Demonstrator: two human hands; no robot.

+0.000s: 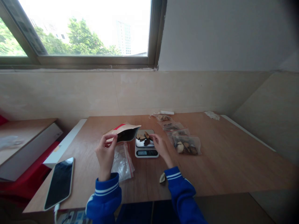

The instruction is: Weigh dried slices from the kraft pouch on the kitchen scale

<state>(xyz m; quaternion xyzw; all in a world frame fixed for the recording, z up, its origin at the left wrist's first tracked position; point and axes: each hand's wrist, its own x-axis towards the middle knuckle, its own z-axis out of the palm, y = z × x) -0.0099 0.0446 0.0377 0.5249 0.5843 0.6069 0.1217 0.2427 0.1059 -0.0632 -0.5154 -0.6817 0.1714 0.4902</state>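
A brown paper pouch (130, 126) with a red patch and a dark inside is pinched by its edge in my left hand (106, 147), its mouth gaping toward the scale. On the pan of the white digital kitchen scale (147, 156) lie several dried slices (141, 137), tan and dark brown. My right hand (160, 144) reaches over the pan from the right, thumb and fingers closed at the edge of a brown slice. Beneath my left wrist rests a stack of clear zip bags (122, 166). A single pale slice (162, 177) lies beside my right sleeve.
Several zip bags of dried pieces (187, 145) run in a row behind and right of the scale. A smartphone (60, 182) with a cable lies at the table's left edge. White crumpled plastic (212, 115) sits at the back right, below the wall.
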